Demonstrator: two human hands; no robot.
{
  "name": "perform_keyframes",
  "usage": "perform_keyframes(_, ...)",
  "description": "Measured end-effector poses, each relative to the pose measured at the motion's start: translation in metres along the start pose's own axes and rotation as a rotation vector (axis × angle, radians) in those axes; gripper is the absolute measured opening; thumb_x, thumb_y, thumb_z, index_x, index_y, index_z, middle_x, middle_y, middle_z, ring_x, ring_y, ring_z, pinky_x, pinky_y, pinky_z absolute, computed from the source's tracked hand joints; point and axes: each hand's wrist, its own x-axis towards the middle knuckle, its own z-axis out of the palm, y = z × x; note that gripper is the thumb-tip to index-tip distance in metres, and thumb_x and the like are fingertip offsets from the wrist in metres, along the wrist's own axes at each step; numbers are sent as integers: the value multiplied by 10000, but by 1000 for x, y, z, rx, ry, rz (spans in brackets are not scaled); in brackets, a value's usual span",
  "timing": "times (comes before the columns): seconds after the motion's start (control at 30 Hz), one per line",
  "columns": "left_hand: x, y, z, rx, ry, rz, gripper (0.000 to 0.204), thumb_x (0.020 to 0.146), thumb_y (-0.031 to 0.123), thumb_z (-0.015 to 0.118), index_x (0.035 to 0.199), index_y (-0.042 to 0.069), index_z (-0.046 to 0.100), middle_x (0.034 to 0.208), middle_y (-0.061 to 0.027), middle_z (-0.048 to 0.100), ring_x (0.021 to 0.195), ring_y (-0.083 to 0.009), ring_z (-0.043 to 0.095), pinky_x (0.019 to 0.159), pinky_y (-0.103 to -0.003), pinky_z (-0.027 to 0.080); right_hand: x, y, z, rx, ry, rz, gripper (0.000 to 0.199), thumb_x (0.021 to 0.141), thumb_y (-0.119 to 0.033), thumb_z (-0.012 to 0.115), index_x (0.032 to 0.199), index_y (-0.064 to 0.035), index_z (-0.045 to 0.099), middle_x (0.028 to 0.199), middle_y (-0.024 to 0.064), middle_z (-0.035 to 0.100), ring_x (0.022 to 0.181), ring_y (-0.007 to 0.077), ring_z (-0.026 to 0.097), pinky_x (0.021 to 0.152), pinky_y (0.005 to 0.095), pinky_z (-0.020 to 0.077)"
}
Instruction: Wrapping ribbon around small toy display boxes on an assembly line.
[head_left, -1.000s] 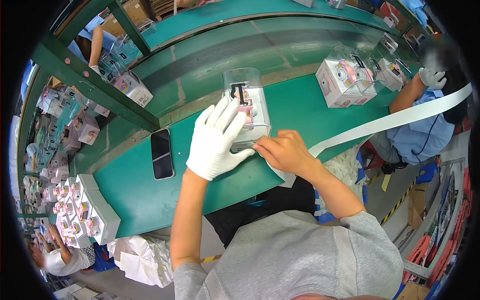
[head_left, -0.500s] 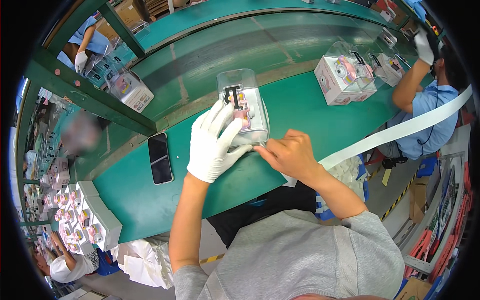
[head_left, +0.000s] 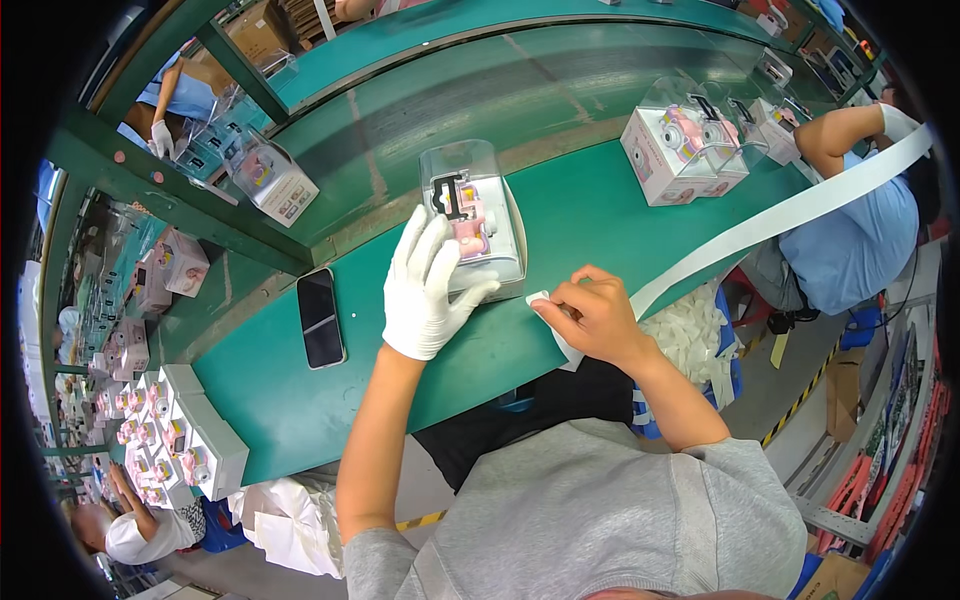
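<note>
In front of me on the green work surface stands a clear plastic-lidded box [head_left: 505, 235] with a pink toy camera [head_left: 472, 235] and a black part inside. My left hand [head_left: 428, 295], in a white glove, lies against the box's near left corner. Its fingers are stretched and apart, with the thumb along the front side. To the right of the box, my bare right hand [head_left: 600, 315] is closed in a pinch on a small white piece of tape or label [head_left: 538, 298]. A long white strip [head_left: 770, 235] runs from behind this hand up to the right.
A dark phone [head_left: 320, 318] lies left of my left hand. Boxed pink cameras [head_left: 683, 150] stand at the back right, near a co-worker in blue [head_left: 850, 240]. Green metal posts [head_left: 200, 195] rise at the left. Several more boxed cameras [head_left: 165, 440] stand at the lower left.
My right hand has drawn back from the box's front edge, and a white piece now shows in its fingers. The box has shifted slightly left. The co-worker's raised arm at the right has lowered.
</note>
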Motion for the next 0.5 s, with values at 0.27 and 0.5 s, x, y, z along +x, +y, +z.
perform_keyframes(0.27,5,-6,-39,37,-137,87,823,676,169,916,1354,32,470,1373,-246,557,1285,-497,544,1013,-518,499,-29,0,-13,78,-16,65,247,856,-139,805,680,-66,647,491,13,535,425,162,497,640,308,444)
perform_keyframes(0.5,16,18,-16,109,-110,12,975,607,234,962,1404,85,421,1405,-208,523,1338,-451,507,993,-505,475,-38,4,-16,150,-5,112,223,871,-138,791,710,-47,667,514,21,559,452,168,502,651,315,453)
